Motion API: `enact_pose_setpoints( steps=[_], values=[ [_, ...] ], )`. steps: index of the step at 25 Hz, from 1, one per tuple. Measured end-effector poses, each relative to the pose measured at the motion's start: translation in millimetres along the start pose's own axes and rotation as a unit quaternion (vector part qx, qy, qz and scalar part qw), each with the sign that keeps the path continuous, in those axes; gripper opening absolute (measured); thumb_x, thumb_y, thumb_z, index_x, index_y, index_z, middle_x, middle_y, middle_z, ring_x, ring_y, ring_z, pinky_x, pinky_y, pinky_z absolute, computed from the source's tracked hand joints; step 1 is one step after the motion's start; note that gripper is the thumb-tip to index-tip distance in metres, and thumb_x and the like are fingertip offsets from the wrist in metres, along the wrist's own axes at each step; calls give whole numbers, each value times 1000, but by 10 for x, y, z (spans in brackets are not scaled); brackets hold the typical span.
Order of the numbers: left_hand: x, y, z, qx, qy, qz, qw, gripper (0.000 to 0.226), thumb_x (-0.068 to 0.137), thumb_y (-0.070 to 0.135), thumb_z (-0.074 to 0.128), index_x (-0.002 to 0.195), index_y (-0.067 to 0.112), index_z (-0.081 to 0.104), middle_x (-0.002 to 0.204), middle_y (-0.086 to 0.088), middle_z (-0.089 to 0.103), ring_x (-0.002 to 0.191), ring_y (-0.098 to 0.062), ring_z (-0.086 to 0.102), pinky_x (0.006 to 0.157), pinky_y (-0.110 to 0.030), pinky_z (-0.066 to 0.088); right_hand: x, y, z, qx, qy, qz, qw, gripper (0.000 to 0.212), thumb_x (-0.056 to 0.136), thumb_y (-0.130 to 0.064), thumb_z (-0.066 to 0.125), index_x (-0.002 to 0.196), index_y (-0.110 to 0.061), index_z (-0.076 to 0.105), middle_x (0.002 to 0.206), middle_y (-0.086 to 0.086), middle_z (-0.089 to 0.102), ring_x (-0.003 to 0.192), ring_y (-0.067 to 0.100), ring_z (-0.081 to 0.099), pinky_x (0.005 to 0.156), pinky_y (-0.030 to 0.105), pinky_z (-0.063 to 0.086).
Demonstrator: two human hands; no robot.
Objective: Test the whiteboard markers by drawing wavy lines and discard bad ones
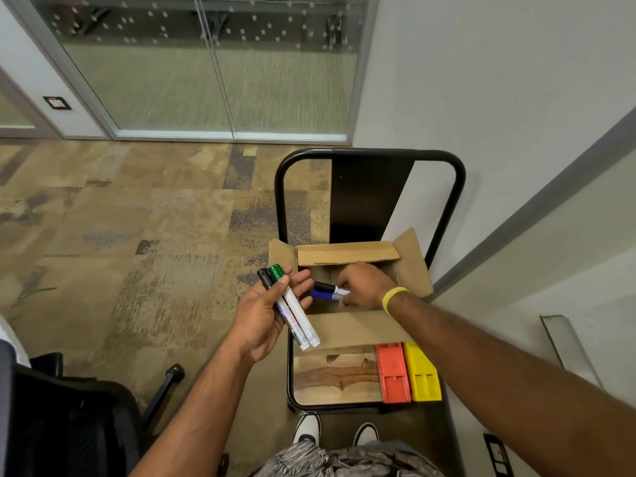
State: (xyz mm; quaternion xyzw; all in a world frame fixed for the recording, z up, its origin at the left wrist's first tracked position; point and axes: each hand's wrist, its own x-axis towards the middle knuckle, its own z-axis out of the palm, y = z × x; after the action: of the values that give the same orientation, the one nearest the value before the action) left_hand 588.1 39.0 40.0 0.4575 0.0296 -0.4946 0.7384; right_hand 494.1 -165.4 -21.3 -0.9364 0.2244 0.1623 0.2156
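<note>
1. Box [347, 327] interior is mostly hidden: your right hand [364, 285] and the near flap cover it, so I can't tell what else is inside.
2. Your right-hand fingertips are curled under and out of sight. The hand is closed on two markers: a black-capped one [327, 288] and a blue-capped one [321, 294], caps pointing left over the box's left edge. Their barrels are mostly buried in the hand.
3. Your left hand [265, 313] holds two more markers in a loose, half-open grip, thumb across the barrels: green cap [276, 271] and black cap [265, 277], caps up and away from you, white barrels side by side running down to lower right. Label print is blurred and unreadable.
4. The left hand sits just left of the box, off the surface and over the floor.
5. The box is open, flaps spread, resting on the wooden surface [330, 380] of a black-framed stand [371, 154] against the wall.
6. Orange tray [392, 373] and yellow tray [421, 373] lie side by side, touching, at the near right of the surface. Their far ends tuck under the box's near flap. Their contents can't be made out.
7. The whiteboard isn't clearly identifiable. A pale panel edge [564, 342] at right is cut off by your right arm.
8. A dark chair [79, 418] at lower left is cropped by the frame.
</note>
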Motion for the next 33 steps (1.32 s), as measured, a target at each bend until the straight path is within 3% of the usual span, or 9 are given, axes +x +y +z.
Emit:
enact_pose_setpoints(
  steps=[4,9,13,16,25,30,33],
  values=[
    [6,-26,82,5,-3,2,1000,26,100,5,43,124,5,53,118,-21,68,110,-30,67,88,-42,57,-388,-40,-234,73,45,-19,996,32,78,-31,81,105,-16,73,97,0,70,81,12,55,61,21,35],
    [38,-119,223,49,-13,6,999,27,100,6,44,126,4,53,116,-18,70,110,-27,67,89,-41,57,-802,-110,-455,246,112,11,963,26,75,-29,84,93,-12,76,79,3,72,75,21,65,70,41,54],
    [6,-246,429,82,-55,-15,995,26,100,8,45,124,4,54,116,-19,70,110,-29,67,87,-40,58,-1126,-156,-448,449,124,48,884,20,76,-17,84,94,-14,76,87,7,76,86,25,73,85,44,59],
    [-39,-387,550,139,-98,-31,985,25,101,9,45,120,4,59,112,-18,71,102,-28,70,81,-35,60,-1377,-180,-339,511,122,57,849,26,78,-16,81,103,-11,75,95,8,77,91,22,74,90,42,58],
    [-123,-949,702,294,-207,-87,929,25,98,17,51,117,4,62,110,-24,68,101,-40,66,90,-52,54,-2070,-66,233,555,191,168,792,21,81,-19,79,101,-17,75,98,6,77,90,18,74,89,39,58],
    [-252,-1371,929,326,-254,-128,902,20,97,12,53,111,3,65,100,-20,72,87,-30,71,71,-37,59,-2530,24,490,568,255,231,748,20,81,-15,79,100,-11,75,98,10,76,80,13,73,75,23,58],
    [-356,-1638,1097,333,-280,-158,886,18,96,10,54,106,1,66,98,-21,72,86,-30,70,74,-40,58,-2853,94,633,565,292,260,726,22,82,-17,78,102,-8,75,99,11,76,81,14,74,73,19,57]
  ],
)
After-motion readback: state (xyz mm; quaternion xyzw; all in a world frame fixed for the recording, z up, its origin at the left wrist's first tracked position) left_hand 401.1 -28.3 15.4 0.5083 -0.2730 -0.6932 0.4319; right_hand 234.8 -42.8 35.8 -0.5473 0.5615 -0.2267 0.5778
